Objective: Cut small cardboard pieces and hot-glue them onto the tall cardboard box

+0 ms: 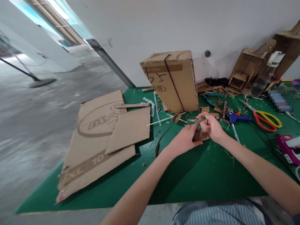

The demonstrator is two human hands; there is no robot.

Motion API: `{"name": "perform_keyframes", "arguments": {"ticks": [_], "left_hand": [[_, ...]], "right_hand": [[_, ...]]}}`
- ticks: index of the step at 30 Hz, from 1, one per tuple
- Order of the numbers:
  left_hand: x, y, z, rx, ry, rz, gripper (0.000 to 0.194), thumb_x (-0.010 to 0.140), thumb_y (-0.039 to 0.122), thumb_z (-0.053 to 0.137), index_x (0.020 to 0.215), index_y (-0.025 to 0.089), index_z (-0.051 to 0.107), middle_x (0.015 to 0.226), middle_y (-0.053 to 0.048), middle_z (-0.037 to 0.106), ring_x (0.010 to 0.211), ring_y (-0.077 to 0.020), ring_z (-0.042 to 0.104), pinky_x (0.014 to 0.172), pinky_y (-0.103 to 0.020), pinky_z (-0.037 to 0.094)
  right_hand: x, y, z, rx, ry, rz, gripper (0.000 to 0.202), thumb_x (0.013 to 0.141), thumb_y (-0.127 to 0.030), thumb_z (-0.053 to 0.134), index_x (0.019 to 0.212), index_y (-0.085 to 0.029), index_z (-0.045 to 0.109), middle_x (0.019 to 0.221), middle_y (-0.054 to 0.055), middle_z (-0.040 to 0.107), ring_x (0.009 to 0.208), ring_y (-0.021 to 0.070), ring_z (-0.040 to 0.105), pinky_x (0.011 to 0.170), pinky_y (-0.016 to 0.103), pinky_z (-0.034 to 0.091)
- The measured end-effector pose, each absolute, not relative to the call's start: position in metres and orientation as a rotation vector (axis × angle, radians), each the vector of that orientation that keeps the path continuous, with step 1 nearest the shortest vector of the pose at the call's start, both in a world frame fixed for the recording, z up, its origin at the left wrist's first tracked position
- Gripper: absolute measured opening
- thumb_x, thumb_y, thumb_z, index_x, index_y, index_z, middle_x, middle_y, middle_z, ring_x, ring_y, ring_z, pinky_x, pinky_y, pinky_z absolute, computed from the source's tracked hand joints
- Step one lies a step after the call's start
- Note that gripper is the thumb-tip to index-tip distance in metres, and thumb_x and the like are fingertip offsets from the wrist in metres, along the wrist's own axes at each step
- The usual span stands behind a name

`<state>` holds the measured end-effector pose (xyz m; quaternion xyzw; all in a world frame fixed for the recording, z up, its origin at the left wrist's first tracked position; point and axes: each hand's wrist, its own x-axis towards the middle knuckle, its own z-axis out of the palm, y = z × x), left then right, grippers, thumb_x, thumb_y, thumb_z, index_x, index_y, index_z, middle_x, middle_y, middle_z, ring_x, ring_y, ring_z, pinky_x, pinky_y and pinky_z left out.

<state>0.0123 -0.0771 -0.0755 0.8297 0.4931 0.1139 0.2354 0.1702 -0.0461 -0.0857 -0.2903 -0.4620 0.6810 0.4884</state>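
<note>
A small piece of cardboard [201,135] lies on the green table between my hands. My left hand [186,137] presses on it from the left, its fingers together and its thumb at the near edge. My right hand [211,125] is closed around a thin grey tool [200,121], which lies across the piece's far side. The tool's exact shape is partly hidden by the fingers. Just beyond and to the left is a round cardboard disc [176,118] on a thin wooden stick [159,121].
A tall cardboard box [174,84] stands behind the hands. Flat cardboard sheets [93,140] cover the left side. To the right are a blue glue gun [239,117], scissors [267,120], a phone [280,100], a bottle [263,76] and a magenta device [288,149]. Scraps litter the green table [178,184].
</note>
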Motion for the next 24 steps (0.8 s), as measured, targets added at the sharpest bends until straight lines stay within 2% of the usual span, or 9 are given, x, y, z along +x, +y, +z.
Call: {"name": "perform_keyframes", "arguments": {"ticks": [13,18,24], "left_hand": [[0.0123,-0.0763,-0.0764,2.247,1.342,0.329,0.075,0.077,0.036,0.071,0.142,0.018,0.038,0.126,-0.014,0.058,0.113,-0.0321,0.055,0.09,-0.044,0.048],[0.0123,-0.0758,-0.0788,2.279,1.356,0.321,0.066,0.077,0.037,0.07,0.135,0.017,0.045,0.126,-0.015,0.058,0.114,-0.033,0.055,0.092,-0.045,0.048],[0.0127,-0.0758,-0.08,2.29,1.36,0.343,0.064,0.077,0.038,0.07,0.133,0.017,0.046,0.125,-0.014,0.059,0.114,-0.033,0.056,0.092,-0.047,0.047]], "right_hand": [[0.1686,-0.0462,-0.0907,-0.688,-1.123,1.601,0.022,0.084,-0.043,0.042,0.084,-0.023,0.05,0.038,-0.015,0.019,0.036,0.0088,0.01,0.04,0.025,0.009],[0.1673,-0.0464,-0.0942,-0.714,-1.154,1.583,0.019,0.085,-0.039,0.042,0.085,-0.022,0.052,0.038,-0.014,0.021,0.036,0.0087,0.011,0.04,0.024,0.01],[0.167,-0.0464,-0.0964,-0.712,-1.167,1.586,0.018,0.085,-0.038,0.041,0.085,-0.022,0.051,0.038,-0.015,0.021,0.036,0.009,0.011,0.039,0.024,0.009]]}}
